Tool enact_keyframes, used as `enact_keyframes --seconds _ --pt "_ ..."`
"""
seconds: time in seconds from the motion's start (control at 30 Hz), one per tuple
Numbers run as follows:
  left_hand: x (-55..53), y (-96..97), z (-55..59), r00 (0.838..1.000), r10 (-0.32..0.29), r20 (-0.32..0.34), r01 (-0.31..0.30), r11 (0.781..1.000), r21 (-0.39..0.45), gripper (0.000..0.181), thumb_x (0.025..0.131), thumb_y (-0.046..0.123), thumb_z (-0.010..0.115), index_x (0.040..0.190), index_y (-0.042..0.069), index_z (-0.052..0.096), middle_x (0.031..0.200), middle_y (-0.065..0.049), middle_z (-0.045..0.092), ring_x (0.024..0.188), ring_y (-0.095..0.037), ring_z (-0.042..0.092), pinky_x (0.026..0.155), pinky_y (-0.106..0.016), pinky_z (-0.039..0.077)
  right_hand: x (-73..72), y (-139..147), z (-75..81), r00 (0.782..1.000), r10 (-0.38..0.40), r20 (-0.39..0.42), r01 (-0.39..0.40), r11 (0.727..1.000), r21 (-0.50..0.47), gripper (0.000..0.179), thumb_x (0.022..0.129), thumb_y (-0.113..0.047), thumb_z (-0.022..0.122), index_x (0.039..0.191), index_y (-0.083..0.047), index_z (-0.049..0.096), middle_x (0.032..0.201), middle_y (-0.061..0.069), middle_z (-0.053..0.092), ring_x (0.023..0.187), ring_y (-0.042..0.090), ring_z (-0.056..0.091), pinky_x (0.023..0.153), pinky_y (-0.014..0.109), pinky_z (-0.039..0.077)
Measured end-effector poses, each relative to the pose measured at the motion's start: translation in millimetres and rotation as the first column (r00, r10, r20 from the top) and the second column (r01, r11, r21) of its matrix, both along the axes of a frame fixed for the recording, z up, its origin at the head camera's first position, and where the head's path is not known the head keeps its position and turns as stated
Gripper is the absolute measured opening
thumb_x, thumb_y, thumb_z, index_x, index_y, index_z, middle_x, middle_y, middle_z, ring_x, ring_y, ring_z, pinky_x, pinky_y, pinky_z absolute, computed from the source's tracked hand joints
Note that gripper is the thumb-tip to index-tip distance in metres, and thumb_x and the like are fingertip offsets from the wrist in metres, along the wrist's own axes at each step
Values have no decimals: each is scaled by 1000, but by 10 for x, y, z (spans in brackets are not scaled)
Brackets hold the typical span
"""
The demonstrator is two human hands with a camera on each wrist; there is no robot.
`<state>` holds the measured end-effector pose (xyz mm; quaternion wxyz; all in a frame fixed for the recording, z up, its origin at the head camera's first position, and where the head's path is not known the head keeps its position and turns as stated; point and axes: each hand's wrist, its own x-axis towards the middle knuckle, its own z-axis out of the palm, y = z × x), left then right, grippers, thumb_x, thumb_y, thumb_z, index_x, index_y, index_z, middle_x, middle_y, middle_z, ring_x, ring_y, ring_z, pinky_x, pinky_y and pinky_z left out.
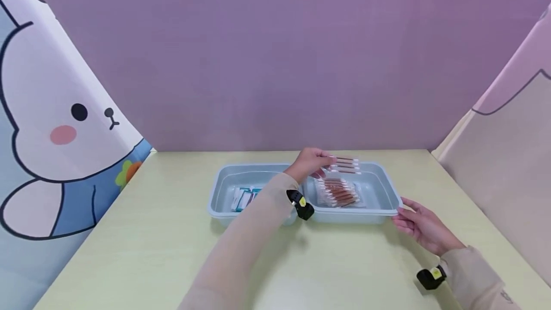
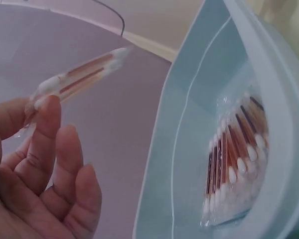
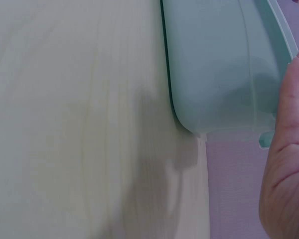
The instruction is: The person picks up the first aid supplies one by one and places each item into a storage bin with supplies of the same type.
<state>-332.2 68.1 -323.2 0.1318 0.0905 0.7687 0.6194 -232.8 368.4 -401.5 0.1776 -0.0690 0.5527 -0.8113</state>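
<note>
My left hand (image 1: 311, 161) is raised over the right-hand light blue plastic bin (image 1: 380, 188), pinching a clear packet of iodine cotton swabs (image 1: 346, 165) between thumb and index finger. Brown sticks and white tips show through its film in the left wrist view, where the other fingers of the left hand (image 2: 45, 169) are loosely bent. Inside the bin lie more packets of iodine swabs (image 1: 337, 192), stacked in a pile. At the bin's near right corner, my right hand (image 1: 424, 226) grips the rim, thumb on top and fingers below. The right wrist view shows this hand (image 3: 291, 144) along the bin's side.
A second light blue bin (image 1: 221, 190) stands close on the left, partly hidden by my left forearm. It holds several small white-and-teal packets (image 1: 244, 198). Both bins stand on a pale yellow table (image 1: 172, 233), with a purple backdrop (image 1: 275, 61) behind.
</note>
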Motion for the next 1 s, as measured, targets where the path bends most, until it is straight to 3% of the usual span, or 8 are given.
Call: enact_keyframes --seconds 0.3,0.53,0.67,0.8,0.87,0.9,0.93,1.0 --pt "5 41 -93 992 34 118 -25 997 -76 17 88 20 71 92 4 73 77 -4 67 52 -14 54 45 -22 39 5 34 14 1000 11 3 -11 999 -48 26 101 -2 42 110 -21 58 90 11 70 83 18 70 77 28 54" --pt "74 58 -145 989 23 148 -3 991 -137 13 88 10 68 96 0 71 72 -4 65 52 -13 53 49 -24 43 9 23 -8 999 37 -19 -38 998 -45 22 101 -3 45 113 -20 54 92 11 70 84 17 70 78 28 54" --pt "105 0 -89 995 26 91 -2 968 -251 25 87 11 69 109 -2 69 84 -9 68 48 -12 50 49 -25 45 -35 6 2 998 50 -32 -49 999 11 20 101 -5 46 116 -18 49 92 11 71 84 16 70 77 27 54" --pt "130 -176 31 996 -64 -68 28 900 -436 43 89 21 68 127 3 60 110 -9 66 58 -14 53 56 -29 49 -43 31 99 999 6 -52 2 990 138 26 101 -7 48 125 -7 39 90 10 70 81 16 70 75 30 55" --pt "163 -331 105 974 -146 -175 38 860 -508 46 91 25 66 131 5 57 119 -9 63 74 -16 61 67 -31 51 -47 73 173 997 -26 -74 43 970 238 41 101 -8 47 134 7 27 88 9 69 79 16 69 74 31 55" --pt "195 -427 149 952 -197 -235 40 839 -543 46 92 26 65 132 6 57 123 -9 62 86 -18 62 75 -32 51 -47 102 217 995 -42 -88 66 952 298 49 101 -9 47 137 12 20 88 9 68 78 16 69 74 31 55" --pt "235 -537 195 923 -246 -294 37 821 -570 45 93 26 64 132 6 56 126 -10 61 98 -20 62 84 -33 49 -49 136 261 993 -56 -108 93 922 376 55 102 -11 46 139 14 15 88 8 68 78 15 68 73 30 55" --pt "331 -795 274 847 -328 -419 -3 784 -621 45 94 27 62 132 5 56 130 -12 59 119 -25 54 99 -36 42 -46 215 353 984 -59 -165 141 829 541 63 103 -16 44 142 16 8 91 8 67 79 12 67 73 28 55"
